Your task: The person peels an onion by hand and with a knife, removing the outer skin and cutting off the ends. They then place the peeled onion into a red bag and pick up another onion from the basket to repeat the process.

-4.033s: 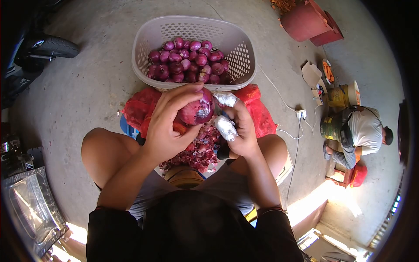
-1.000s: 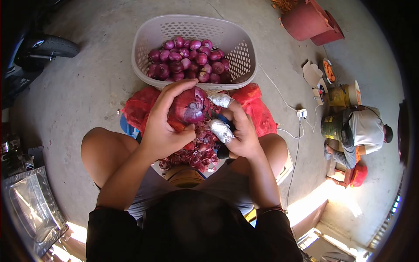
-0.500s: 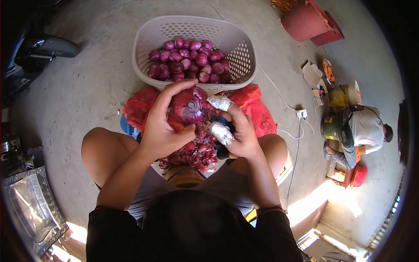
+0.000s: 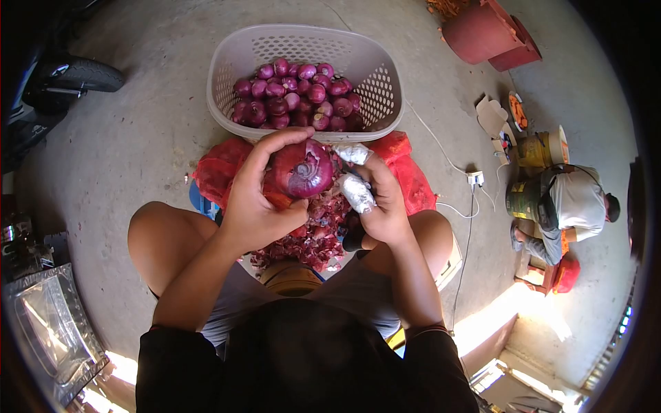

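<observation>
My left hand (image 4: 251,196) is closed around a large red onion (image 4: 303,168), its fingers over the far side and the thumb beneath. The onion's ringed end faces me. Close to the onion's right side is my right hand (image 4: 382,199), its thumb and index finger wrapped in silvery covering. Those fingers are curled round something dark, mostly hidden by the hand; its kind does not show. Below the hands lies a heap of red onion skins (image 4: 310,237). Just beyond them a grey perforated basket (image 4: 303,38) holds many red onions (image 4: 289,96).
Red mesh bags (image 4: 410,182) lie on both sides of the skins. A power strip (image 4: 475,179) with white cords rests on the floor at right. Another person (image 4: 578,203) bends over near buckets (image 4: 544,148). Red tubs (image 4: 482,31) stand far right, a motorbike wheel (image 4: 86,72) far left.
My right hand's wrapped thumb and finger have moved slightly up and nearer the onion. The left hand keeps its hold, with the onion turned slightly.
</observation>
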